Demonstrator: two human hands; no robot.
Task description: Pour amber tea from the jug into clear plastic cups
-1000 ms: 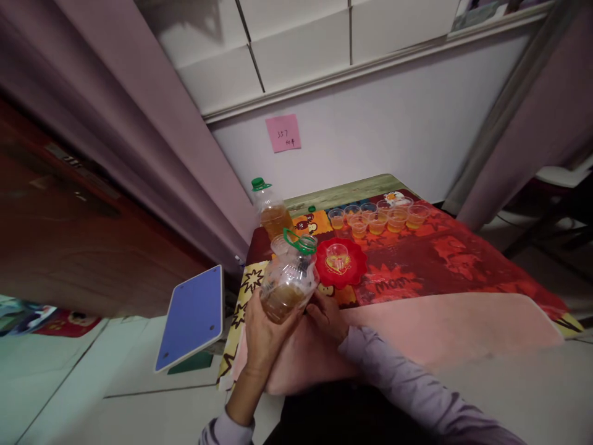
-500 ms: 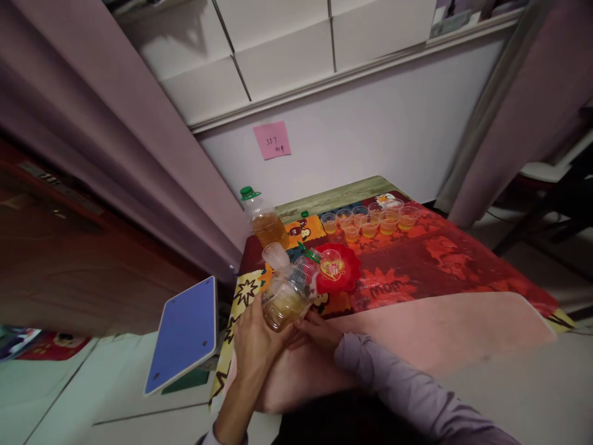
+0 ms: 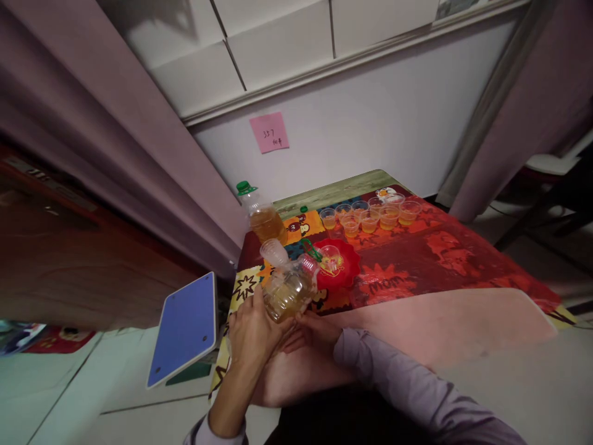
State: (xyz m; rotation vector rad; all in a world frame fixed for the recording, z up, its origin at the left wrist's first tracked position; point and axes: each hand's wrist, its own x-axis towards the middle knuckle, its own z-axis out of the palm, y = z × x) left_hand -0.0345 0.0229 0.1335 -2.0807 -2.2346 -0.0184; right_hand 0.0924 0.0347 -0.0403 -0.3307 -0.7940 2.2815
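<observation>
A clear plastic bottle [image 3: 288,292] with yellowish liquid leans well over, its neck pointing away from me over a red scalloped plate [image 3: 348,272]. My left hand [image 3: 250,337] grips the bottle's left side and base. Against the base on the right, my right hand [image 3: 317,332] holds it too, with fingers partly hidden. On the plate stands a clear plastic cup [image 3: 332,258], close to the bottle's mouth and a green plastic handle [image 3: 309,249]. A stack of clear cups [image 3: 273,252] is just behind the bottle, to the left.
A larger bottle of amber liquid [image 3: 267,224] with a green cap stands at the back left. Several cups of orange-yellow liquid [image 3: 369,221] line the table's far side. A green cap [image 3: 303,209] lies nearby. A blue-topped stool [image 3: 184,329] stands left of the table.
The bottle and both hands stay almost in place, with the bottle's base slightly higher in view. The camera view has shifted a little.
</observation>
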